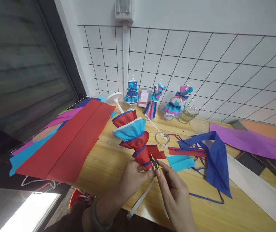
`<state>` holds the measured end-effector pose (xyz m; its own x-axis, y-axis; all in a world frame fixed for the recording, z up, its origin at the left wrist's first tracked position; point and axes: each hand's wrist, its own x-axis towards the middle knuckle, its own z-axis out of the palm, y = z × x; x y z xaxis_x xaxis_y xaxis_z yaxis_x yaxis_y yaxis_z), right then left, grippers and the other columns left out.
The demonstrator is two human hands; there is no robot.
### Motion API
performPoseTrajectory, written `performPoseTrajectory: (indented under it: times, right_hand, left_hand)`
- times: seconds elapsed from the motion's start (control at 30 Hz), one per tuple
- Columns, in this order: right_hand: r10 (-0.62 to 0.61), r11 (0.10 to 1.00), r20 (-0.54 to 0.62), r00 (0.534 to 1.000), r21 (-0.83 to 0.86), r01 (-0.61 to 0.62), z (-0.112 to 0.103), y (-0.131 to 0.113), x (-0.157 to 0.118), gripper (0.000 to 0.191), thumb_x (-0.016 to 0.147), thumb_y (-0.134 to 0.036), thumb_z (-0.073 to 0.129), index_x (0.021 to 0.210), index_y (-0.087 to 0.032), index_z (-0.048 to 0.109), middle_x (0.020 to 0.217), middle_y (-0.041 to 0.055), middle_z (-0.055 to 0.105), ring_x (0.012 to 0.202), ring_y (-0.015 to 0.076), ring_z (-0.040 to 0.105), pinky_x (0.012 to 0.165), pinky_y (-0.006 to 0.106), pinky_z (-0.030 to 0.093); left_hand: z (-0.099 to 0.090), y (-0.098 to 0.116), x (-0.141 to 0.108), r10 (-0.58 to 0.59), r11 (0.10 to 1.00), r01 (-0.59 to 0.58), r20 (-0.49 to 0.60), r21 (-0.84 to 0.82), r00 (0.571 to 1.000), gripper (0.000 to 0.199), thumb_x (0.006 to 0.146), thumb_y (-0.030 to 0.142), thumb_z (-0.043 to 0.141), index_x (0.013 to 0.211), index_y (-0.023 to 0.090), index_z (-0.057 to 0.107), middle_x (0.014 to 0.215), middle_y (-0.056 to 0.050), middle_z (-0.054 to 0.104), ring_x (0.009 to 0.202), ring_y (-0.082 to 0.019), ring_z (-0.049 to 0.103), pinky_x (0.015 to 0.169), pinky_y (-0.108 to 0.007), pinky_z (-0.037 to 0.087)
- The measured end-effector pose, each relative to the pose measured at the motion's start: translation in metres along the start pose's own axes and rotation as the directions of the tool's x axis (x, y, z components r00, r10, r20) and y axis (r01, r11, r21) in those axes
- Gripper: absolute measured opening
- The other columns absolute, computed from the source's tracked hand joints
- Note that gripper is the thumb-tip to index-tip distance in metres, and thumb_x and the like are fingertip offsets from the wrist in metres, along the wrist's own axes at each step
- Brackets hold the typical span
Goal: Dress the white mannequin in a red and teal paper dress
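Note:
My left hand (134, 177) is closed around the end of a miniature dress form, tipped so that its white round base (115, 97) points up and away. On the form is a tiered doll dress (138, 140) in red and light blue fabric with dark blue trim. My right hand (174, 190) grips small scissors (156, 164) with dark blades and some yellow on the handle. Their blades are against the red fabric close to my left fingertips; whether they touch thread or cloth is hidden. A white strap (141, 198) hangs below my hands.
Red fabric (72, 141) lies over coloured sheets at left. Behind stand several dressed miniature forms (131, 91) and a glass cup (188, 115). Rightward are a metal ring (162, 138), a light blue piece (180, 162), dark blue fabric (216, 161), purple fabric (251, 141) and a phone-like dark slab (250, 164).

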<state>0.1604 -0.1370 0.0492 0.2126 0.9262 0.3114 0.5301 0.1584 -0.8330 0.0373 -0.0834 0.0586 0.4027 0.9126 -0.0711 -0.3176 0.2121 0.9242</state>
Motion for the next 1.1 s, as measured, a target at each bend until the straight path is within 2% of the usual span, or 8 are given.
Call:
performPoseTrajectory:
  times: [0.2, 0.43, 0.6, 0.8, 1.1]
  right_hand:
    - [-0.016, 1.000, -0.025, 1.000, 0.017, 0.017, 0.000, 0.000, 0.005, 0.028, 0.087, -0.034, 0.053, 0.110, -0.019, 0.061, 0.104, 0.0107, 0.069, 0.089, 0.0229, 0.067, 0.076, 0.035, 0.056]
    - [0.033, 0.999, -0.017, 0.999, -0.011, -0.033, 0.001, -0.005, 0.008, 0.028, 0.089, -0.037, 0.050, 0.108, -0.019, 0.059, 0.100, 0.0091, 0.068, 0.087, 0.0219, 0.065, 0.072, 0.033, 0.054]
    - [0.005, 0.999, -0.020, 1.000, -0.052, -0.006, 0.000, -0.006, 0.009, 0.028, 0.089, -0.039, 0.050, 0.106, -0.019, 0.059, 0.099, 0.0097, 0.067, 0.087, 0.0224, 0.063, 0.074, 0.034, 0.052]
    - [-0.042, 0.996, -0.038, 0.998, -0.075, 0.039, 0.001, -0.005, 0.010, 0.026, 0.089, -0.039, 0.048, 0.102, -0.019, 0.059, 0.090, 0.0086, 0.066, 0.080, 0.0210, 0.063, 0.069, 0.032, 0.052]
    - [-0.104, 0.988, -0.052, 0.993, -0.119, 0.097, 0.001, -0.004, 0.008, 0.027, 0.091, -0.036, 0.046, 0.107, -0.018, 0.059, 0.097, 0.0097, 0.068, 0.087, 0.0218, 0.064, 0.073, 0.033, 0.053]
  left_hand:
    - [0.003, 0.001, 0.000, 0.010, 1.000, -0.010, 0.031, -0.007, 0.999, 0.025, 0.064, 0.030, 0.077, 0.081, 0.013, 0.069, 0.085, -0.007, 0.071, 0.086, -0.022, 0.064, 0.084, -0.032, 0.047]
    - [0.005, -0.002, -0.004, -0.017, 0.999, 0.019, 0.058, -0.030, 0.998, 0.024, 0.064, 0.032, 0.077, 0.075, 0.013, 0.068, 0.081, -0.005, 0.070, 0.082, -0.020, 0.063, 0.080, -0.030, 0.048]
    - [0.010, 0.002, -0.006, -0.058, 0.997, 0.059, 0.034, -0.051, 0.998, 0.026, 0.061, 0.033, 0.079, 0.072, 0.012, 0.067, 0.076, -0.004, 0.069, 0.077, -0.019, 0.064, 0.079, -0.031, 0.049]
    - [0.011, 0.000, -0.006, -0.044, 0.998, 0.045, 0.042, -0.044, 0.998, 0.025, 0.061, 0.034, 0.078, 0.066, 0.013, 0.065, 0.073, -0.003, 0.069, 0.075, -0.017, 0.064, 0.076, -0.028, 0.049]
    - [0.012, 0.002, -0.006, -0.060, 0.990, 0.067, 0.057, -0.125, 0.997, 0.023, 0.059, 0.029, 0.080, 0.062, 0.014, 0.063, 0.068, -0.001, 0.067, 0.071, -0.015, 0.063, 0.069, -0.024, 0.048]
